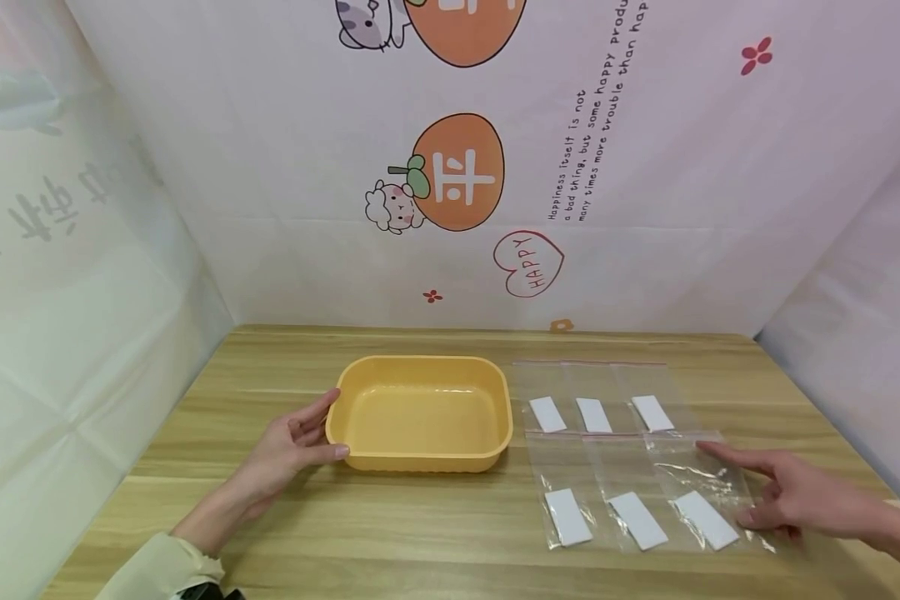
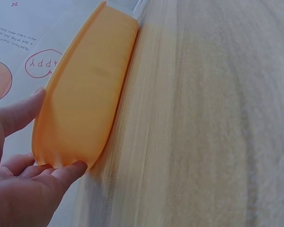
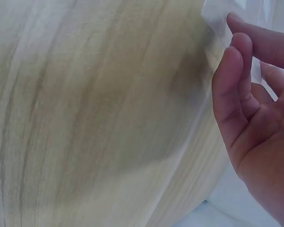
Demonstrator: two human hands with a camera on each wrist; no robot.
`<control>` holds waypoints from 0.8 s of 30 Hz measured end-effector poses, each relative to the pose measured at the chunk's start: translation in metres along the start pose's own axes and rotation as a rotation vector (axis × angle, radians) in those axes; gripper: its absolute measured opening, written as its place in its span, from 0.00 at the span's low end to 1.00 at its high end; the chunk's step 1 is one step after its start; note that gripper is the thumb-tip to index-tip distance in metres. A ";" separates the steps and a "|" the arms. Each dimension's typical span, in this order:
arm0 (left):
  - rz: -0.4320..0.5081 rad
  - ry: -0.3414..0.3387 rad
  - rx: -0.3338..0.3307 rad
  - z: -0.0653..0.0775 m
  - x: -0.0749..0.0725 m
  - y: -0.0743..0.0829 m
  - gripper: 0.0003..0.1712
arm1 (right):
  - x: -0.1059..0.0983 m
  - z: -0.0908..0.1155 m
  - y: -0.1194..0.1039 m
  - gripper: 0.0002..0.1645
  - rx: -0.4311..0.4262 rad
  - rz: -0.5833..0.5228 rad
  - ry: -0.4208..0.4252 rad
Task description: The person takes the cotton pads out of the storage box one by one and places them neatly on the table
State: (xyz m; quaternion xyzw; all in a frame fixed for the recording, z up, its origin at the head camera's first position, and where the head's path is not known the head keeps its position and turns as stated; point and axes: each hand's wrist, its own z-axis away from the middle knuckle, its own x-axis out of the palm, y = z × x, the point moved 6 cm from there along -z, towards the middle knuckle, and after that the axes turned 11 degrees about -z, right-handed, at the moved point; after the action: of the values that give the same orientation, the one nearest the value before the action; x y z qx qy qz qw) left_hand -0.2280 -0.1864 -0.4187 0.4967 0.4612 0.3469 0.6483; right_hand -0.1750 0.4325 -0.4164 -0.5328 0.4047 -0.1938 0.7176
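A yellow plastic basin [image 1: 420, 460] sits upright on the wooden table. My left hand [image 1: 281, 454] grips its left end, thumb at the near corner and index finger at the far one. In the left wrist view, the fingers of the left hand [image 2: 33, 175] press against the basin's outer wall [image 2: 87, 85]. To the right lie several clear zip bags in two overlapping rows, each with a white rectangular piece inside. My right hand [image 1: 802, 492] touches the near-row rightmost bag [image 1: 693, 471], index finger stretched over its upper part, thumb by its lower right edge.
The wooden table [image 1: 285, 542] meets a printed white cloth [image 1: 300, 208] at the back. More cloth hangs on the left and right sides. One far-row bag [image 1: 637, 379] lies partly under the near row.
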 end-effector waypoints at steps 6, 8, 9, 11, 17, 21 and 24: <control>0.002 0.002 -0.006 0.000 0.000 0.000 0.56 | -0.002 0.002 0.004 0.55 -0.003 0.061 0.089; 0.000 -0.002 -0.005 0.001 0.000 0.001 0.57 | -0.002 0.002 0.005 0.55 -0.002 0.081 0.109; -0.001 -0.003 -0.004 0.001 0.000 0.001 0.57 | -0.002 0.002 0.006 0.56 -0.003 0.092 0.116; -0.007 -0.006 -0.003 0.001 0.000 0.001 0.57 | -0.002 0.002 0.006 0.56 -0.013 0.118 0.131; -0.006 -0.007 0.001 0.000 0.000 0.001 0.57 | -0.001 0.005 0.004 0.57 -0.054 0.165 0.148; -0.002 -0.011 0.004 0.000 0.000 0.001 0.57 | -0.003 0.008 0.004 0.57 -0.052 0.166 0.154; -0.004 -0.011 0.004 -0.001 0.001 0.001 0.57 | -0.003 0.010 0.003 0.56 -0.047 0.183 0.175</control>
State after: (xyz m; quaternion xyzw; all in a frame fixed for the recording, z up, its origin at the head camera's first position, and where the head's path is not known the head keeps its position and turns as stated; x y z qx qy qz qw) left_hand -0.2283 -0.1854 -0.4176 0.4989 0.4595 0.3419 0.6505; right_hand -0.1695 0.4421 -0.4170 -0.4913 0.5170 -0.1635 0.6816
